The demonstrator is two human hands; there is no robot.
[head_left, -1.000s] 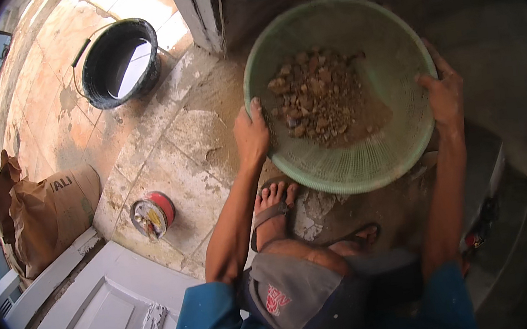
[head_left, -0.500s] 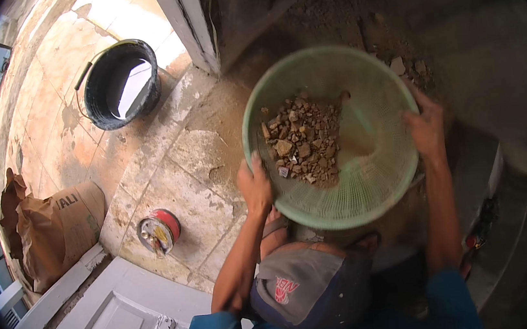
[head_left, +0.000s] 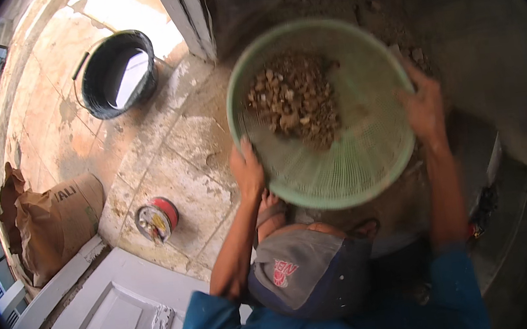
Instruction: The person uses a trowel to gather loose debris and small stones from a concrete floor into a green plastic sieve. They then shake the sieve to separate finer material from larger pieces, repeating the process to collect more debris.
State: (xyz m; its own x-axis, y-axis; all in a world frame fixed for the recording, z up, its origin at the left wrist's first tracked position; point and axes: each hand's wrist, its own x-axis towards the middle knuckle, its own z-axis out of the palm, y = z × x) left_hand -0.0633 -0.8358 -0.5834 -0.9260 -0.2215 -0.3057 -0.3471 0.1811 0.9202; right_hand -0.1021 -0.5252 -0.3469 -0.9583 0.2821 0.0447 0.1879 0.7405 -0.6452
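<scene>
I hold a round green mesh sieve (head_left: 349,177) by its rim, one hand on each side. My left hand (head_left: 248,169) grips the near left edge, thumb on the rim. My right hand (head_left: 425,107) is closed on the right edge; its fingertips reach inside the wall. A heap of brown rubble (head_left: 295,99), small stones mixed with finer grit, lies in the left and far part of the sieve and is blurred by motion. The right part of the mesh is bare. The sieve is held above the floor, and what lies directly under it is hidden.
A black bucket (head_left: 91,86) holding liquid stands at the far left. Nearer are a red-sided tin (head_left: 165,211) and a crumpled brown paper sack (head_left: 55,220). A white panelled door (head_left: 121,317) lies at the lower left. A post (head_left: 185,17) rises beyond; loose rubble (head_left: 417,56) lies at right.
The sieve has moved away from me and slightly left, both hands still on it. The rubble has shifted and spread toward its far side.
</scene>
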